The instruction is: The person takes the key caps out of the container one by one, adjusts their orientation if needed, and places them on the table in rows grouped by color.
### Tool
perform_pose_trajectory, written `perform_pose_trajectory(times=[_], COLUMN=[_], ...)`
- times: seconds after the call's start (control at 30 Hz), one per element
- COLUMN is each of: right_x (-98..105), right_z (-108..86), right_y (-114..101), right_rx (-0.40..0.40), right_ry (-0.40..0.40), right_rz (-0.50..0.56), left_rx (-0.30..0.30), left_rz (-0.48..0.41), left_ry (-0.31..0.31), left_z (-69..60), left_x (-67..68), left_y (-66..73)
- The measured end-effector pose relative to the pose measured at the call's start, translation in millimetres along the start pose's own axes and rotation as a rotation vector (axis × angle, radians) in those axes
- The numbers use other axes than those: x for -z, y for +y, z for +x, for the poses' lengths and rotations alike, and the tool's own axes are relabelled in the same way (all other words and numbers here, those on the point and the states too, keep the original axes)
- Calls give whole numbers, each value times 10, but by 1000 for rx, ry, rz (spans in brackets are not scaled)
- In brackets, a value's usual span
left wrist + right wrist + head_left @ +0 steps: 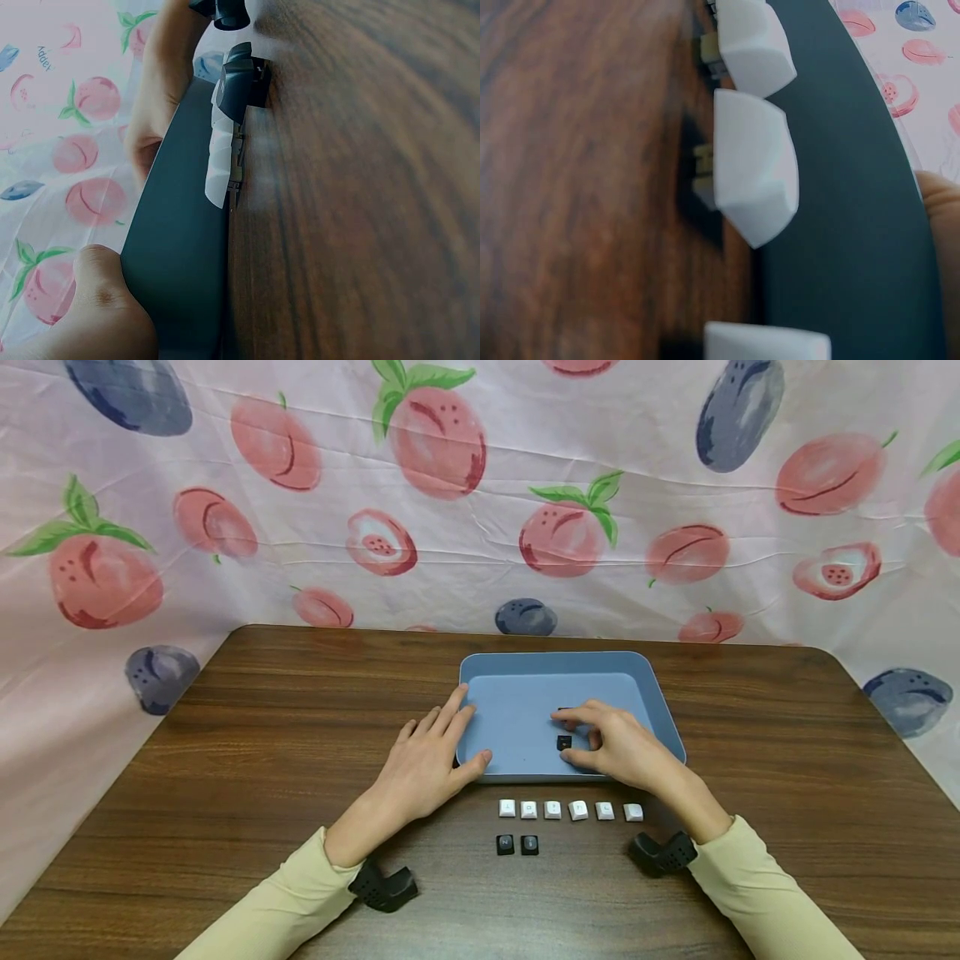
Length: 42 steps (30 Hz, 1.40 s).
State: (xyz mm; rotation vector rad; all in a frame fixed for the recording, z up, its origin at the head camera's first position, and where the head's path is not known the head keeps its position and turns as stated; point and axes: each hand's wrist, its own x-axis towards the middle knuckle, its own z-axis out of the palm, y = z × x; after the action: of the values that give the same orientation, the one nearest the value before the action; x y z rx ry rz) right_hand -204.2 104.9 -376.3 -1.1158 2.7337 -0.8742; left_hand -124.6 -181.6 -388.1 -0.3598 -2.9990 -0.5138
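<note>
A light blue tray lies on the table. My left hand rests on its left rim with fingers extended; its thumb lies over the tray's front wall in the left wrist view. My right hand is over the tray, thumb and index finger apart around a small black keyboard key. Another dark key is partly hidden behind the index finger. In front of the tray stands a row of several white keys, with two black keys nearer me.
The brown wooden table extends around the tray. A fruit-print cloth hangs behind it. Black wrist devices sit at both cuffs. In the right wrist view, a white key has a switch stem beneath it.
</note>
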Motion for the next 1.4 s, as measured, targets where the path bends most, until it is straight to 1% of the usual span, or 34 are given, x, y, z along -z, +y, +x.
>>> perform_pose_trajectory(times=[0.17,0.3,0.57,0.67,0.87,1.1,1.3,1.4], right_x=[-1,7,21,22,19,15,2,1], right_z=[5,5,3,1,6,-27,-75,-103], right_y=[-3,-12,-39,-40,-65,-167,-277,-328], right_rx=[13,7,-31,-26,24,64,161,192], right_ry=[37,36,21,30,108,174,219,235], right_rz=[18,8,-26,-40,-77,-57,-38,-26], left_rx=[-2,-2,-1,2,6,8,12,11], left_rz=[-3,-5,-2,-5,-2,9,6,8], left_ry=[4,3,2,-2,-5,-2,-8,-9], left_z=[2,4,8,10,13,12,10,11], left_x=[6,12,12,14,17,22,26,27], left_y=[0,1,-3,-2,6,12,15,12])
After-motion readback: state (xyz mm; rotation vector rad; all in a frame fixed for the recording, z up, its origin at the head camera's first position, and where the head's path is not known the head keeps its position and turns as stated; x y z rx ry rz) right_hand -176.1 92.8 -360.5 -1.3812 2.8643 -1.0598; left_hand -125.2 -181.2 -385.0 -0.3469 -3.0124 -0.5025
